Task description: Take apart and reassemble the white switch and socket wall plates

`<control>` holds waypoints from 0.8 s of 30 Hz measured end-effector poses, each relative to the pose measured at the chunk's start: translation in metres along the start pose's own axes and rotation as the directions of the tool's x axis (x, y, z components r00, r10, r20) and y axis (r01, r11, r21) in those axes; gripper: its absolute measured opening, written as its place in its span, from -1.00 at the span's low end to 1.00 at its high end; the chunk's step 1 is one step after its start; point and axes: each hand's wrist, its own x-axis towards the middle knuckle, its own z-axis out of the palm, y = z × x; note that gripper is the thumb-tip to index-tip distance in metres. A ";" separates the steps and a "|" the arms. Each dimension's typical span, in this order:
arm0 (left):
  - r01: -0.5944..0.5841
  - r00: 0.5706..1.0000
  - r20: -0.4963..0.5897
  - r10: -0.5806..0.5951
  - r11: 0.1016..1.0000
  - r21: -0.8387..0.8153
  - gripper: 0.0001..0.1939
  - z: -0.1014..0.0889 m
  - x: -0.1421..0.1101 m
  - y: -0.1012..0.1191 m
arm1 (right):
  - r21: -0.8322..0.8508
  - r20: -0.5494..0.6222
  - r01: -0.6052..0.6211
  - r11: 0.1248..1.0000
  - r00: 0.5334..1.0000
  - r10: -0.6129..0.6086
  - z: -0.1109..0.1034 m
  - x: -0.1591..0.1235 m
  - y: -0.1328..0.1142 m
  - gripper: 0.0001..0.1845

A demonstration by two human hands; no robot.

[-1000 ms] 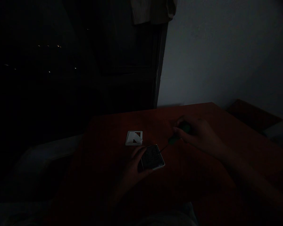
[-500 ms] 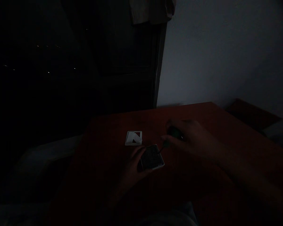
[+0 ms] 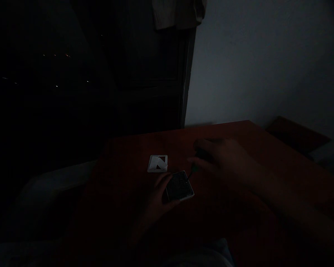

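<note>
On the table, my left hand (image 3: 158, 196) grips a square wall switch (image 3: 179, 185) by its left side, fingers at the far edge and thumb at the near one. Its dark inner face points up inside a thin white rim. My right hand (image 3: 215, 155) is closed round the handle of a green screwdriver (image 3: 195, 168). The screwdriver slants down to the left, its tip at the right part of the dark face; what the tip touches is too dark to tell. Beyond my left hand lies a white square frame (image 3: 157, 171) with pale flat pieces on it.
The reddish table (image 3: 219, 129) stands against a grey wall (image 3: 239, 74). A dark door or window frame (image 3: 186, 89) is behind it, with cloth (image 3: 178, 15) hanging above. A lower reddish surface (image 3: 297, 135) shows at right. The room is very dim.
My right hand has turned slightly and shifted a little to the left with the screwdriver. My left hand, the wall switch and the white frame stay in place.
</note>
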 end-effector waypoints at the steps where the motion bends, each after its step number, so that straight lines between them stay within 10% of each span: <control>1: 0.001 1.000 0.002 -0.001 1.000 0.005 -0.31 0.000 0.000 0.000 | 0.010 0.006 -0.004 1.000 1.000 0.004 -0.001 0.000 -0.001 -0.73; 19: -0.007 1.000 0.006 0.007 1.000 -0.001 -0.29 0.002 0.001 -0.006 | 0.228 0.055 0.106 0.968 0.991 -0.122 -0.008 0.001 -0.012 -0.62; 24: -0.020 1.000 0.001 0.020 1.000 0.014 -0.29 0.002 0.001 -0.006 | -0.004 0.014 0.037 0.999 0.999 -0.037 -0.003 0.004 -0.013 -0.70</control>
